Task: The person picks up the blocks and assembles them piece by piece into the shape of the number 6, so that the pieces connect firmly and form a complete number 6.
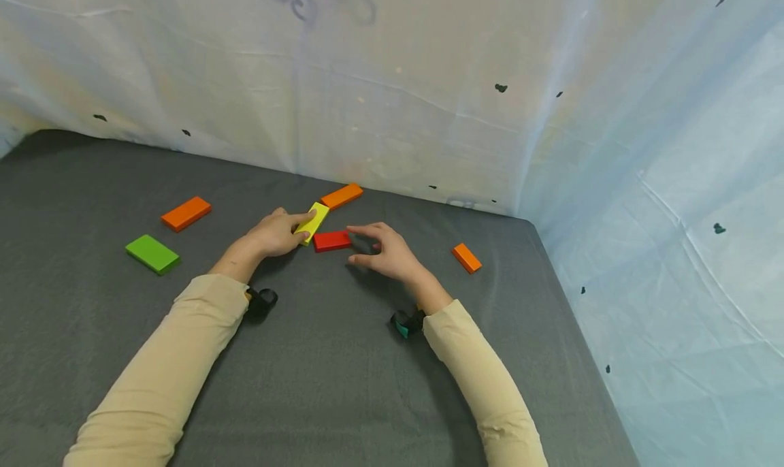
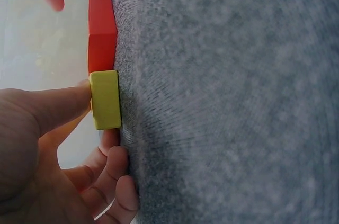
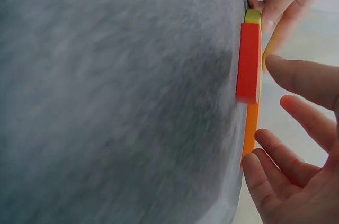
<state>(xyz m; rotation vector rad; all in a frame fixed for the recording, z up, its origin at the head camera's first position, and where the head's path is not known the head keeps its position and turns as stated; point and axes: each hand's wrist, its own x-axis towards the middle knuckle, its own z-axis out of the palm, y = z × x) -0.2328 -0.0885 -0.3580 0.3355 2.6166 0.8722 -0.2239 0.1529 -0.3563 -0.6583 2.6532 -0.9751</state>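
Note:
My left hand (image 1: 277,233) pinches a flat yellow block (image 1: 313,222) between thumb and fingers; in the left wrist view the yellow block (image 2: 105,100) shows its end face, low on the cloth. Touching or very close to its near end lies a red block (image 1: 332,241). Beside the red block's right end, my right hand (image 1: 392,252) has thumb and fingers spread. In the right wrist view, a gap separates those fingers (image 3: 280,163) from the red block (image 3: 249,62). Behind the yellow block's far end lies an orange block (image 1: 341,195).
Farther left on the dark grey cloth (image 1: 331,385) lie another orange block (image 1: 186,214) and a green block (image 1: 152,254). A smaller-looking orange block (image 1: 467,257) is off to the right. Pale sheeting (image 1: 398,92) rises along the back and right edges.

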